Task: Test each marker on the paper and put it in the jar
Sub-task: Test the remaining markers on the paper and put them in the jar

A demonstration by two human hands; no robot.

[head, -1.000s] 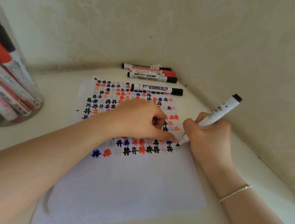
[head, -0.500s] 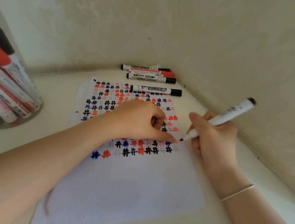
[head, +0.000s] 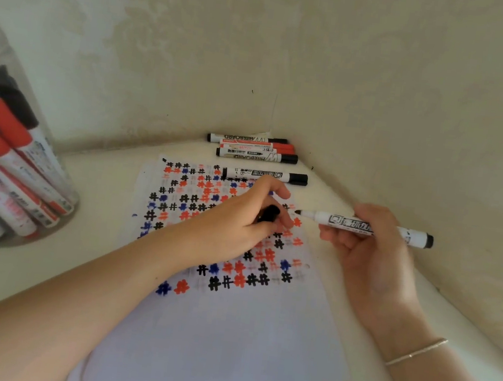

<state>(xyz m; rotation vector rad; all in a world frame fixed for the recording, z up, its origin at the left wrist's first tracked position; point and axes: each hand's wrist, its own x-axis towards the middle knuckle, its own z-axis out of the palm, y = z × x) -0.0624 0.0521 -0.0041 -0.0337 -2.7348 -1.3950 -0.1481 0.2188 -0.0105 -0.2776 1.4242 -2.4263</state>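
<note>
The white paper point(head: 225, 339) lies on the surface, its upper half full of black, red and blue hash marks. My right hand point(head: 372, 255) holds an uncapped black marker point(head: 363, 226) level above the paper's right edge, tip pointing left. My left hand point(head: 240, 220) rests on the paper with its fingers curled round a black cap point(head: 269, 214), just left of the marker's tip. The clear jar point(head: 10, 160) at the far left holds several red, black and blue markers.
One black marker point(head: 264, 175) lies across the paper's top edge. Behind it, three more markers point(head: 255, 148), black and red, lie stacked in the wall corner. Walls close the space at the back and right.
My right hand lifted the marker's tip off the paper and turned the marker level, tip towards my left hand. My left hand rolled open enough to show the black cap.
</note>
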